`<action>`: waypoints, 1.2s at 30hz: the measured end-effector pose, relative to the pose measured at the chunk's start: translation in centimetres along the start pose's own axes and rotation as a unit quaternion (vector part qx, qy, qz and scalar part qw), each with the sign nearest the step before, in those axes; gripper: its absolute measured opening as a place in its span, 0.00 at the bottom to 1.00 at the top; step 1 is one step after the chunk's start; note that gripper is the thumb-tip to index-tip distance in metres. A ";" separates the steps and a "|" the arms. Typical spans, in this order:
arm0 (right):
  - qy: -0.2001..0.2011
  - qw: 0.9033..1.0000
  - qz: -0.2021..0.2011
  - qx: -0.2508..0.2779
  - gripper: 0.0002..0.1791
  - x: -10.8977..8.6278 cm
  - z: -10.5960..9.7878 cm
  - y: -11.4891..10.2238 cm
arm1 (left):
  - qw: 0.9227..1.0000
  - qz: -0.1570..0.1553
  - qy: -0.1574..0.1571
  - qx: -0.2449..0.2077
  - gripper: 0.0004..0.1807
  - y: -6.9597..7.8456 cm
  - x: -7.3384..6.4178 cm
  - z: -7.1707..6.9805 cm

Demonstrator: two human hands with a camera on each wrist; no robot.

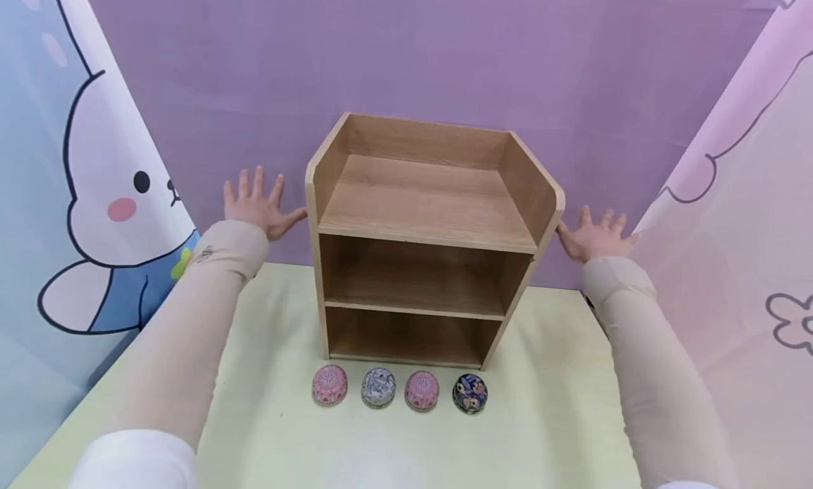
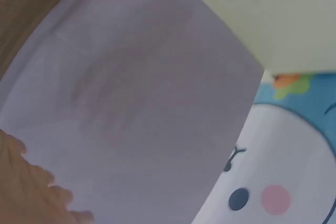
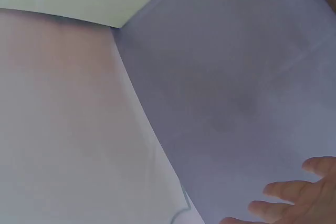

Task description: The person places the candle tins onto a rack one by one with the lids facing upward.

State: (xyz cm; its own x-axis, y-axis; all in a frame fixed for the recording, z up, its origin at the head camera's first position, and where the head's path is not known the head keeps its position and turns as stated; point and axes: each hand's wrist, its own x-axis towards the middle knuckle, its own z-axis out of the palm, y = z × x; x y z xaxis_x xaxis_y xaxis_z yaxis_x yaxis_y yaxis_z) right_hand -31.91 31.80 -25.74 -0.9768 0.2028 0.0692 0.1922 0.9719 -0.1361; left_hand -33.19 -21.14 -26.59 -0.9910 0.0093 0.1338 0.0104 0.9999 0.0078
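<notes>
A small wooden shelf point(image 1: 425, 238) with an open top and two compartments below stands on the table in the head view. My left hand point(image 1: 259, 205) is spread beside its left side, thumb reaching to the panel edge; I cannot tell whether it touches. On the other side my right hand point(image 1: 593, 236) is likewise spread, its thumb at the right panel. In front of the shelf sit a pink round tin point(image 1: 329, 385), a grey-white patterned tin point(image 1: 378, 387), another pink tin point(image 1: 422, 391) and a dark blue floral tin point(image 1: 470, 394). Both wrist views show straight fingers.
A pale yellow table point(image 1: 381, 447) carries everything. Behind the shelf hangs a purple cloth backdrop point(image 1: 444, 51). A blue cartoon curtain point(image 1: 108, 214) borders the left, a pink one point(image 1: 730, 277) the right.
</notes>
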 end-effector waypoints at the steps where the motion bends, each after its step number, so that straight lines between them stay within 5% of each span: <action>1: 0.002 1.000 0.002 -0.002 0.51 0.0 -0.3 0.1 | 1.000 0.006 -0.001 -0.003 0.52 -0.1 0.0 -0.3; 8: 0.036 0.999 -0.028 -0.018 0.53 -0.6 -1.8 0.6 | 1.000 0.022 -0.009 -0.018 0.51 -0.5 -0.8 -2.3; 22: 0.141 0.984 -0.095 0.042 0.34 -2.5 -3.2 0.0 | 0.990 0.022 0.109 -0.090 0.39 0.5 -3.8 -5.4; 29: 0.166 0.974 -0.116 0.099 0.34 -3.8 -2.7 -0.2 | 0.971 0.062 0.191 -0.128 0.30 1.2 -5.9 -5.2; 36: 0.165 0.965 -0.120 0.164 0.32 -5.2 -1.7 -0.1 | 0.948 0.073 0.171 -0.259 0.28 2.0 -7.9 -4.5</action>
State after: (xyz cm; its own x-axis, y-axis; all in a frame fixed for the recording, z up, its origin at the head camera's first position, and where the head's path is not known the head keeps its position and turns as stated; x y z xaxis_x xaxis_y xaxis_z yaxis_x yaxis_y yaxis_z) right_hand -26.68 30.85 -24.40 -0.8957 0.0570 0.4409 -0.1286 0.9161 -0.3797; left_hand -24.78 -19.26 -23.17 -0.8735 0.0552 0.4838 0.2962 0.8487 0.4380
